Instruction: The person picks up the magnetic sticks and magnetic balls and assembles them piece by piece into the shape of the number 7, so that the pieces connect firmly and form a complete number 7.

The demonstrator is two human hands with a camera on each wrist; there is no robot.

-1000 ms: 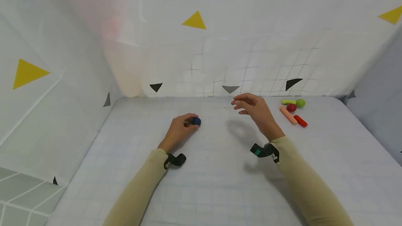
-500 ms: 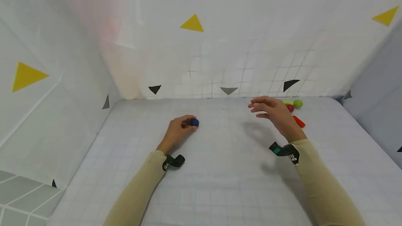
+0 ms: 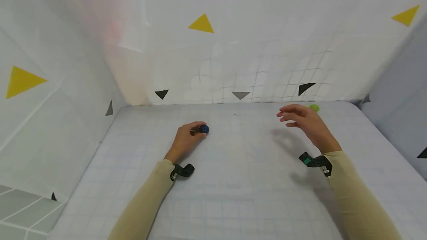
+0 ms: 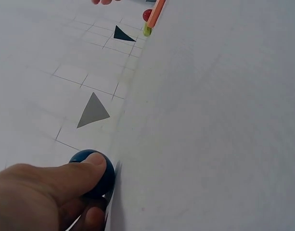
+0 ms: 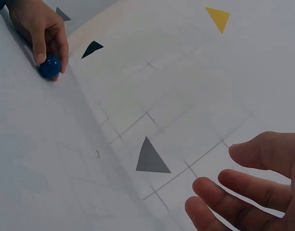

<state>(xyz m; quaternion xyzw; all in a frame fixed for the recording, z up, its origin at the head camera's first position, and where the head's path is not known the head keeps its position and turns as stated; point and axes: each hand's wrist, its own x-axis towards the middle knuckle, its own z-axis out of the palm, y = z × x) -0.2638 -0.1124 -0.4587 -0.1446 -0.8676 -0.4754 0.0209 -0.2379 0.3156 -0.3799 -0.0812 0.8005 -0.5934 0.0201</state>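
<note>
blue ball (image 3: 205, 129) is left of centre at the white table (image 3: 247, 166), can't tell if touching; l hand (image 3: 186, 139) pinches it btwn thumb & fingers. prob light, stiff, not fragile; glossy, so may slip/roll: best hold is thumb opp. fingers at widest pt. r hand (image 3: 307, 123) holds nothing, fingers apart.

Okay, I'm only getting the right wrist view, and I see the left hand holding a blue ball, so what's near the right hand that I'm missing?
Observer: In the head view, a green ball peeks out past the right hand.
Operator: Anything red about?
Observer: Yes, a red ball, near the top of the left wrist view.
Operator: And right beside that?
Observer: An orange stick; whether they touch, I can't tell.
</note>
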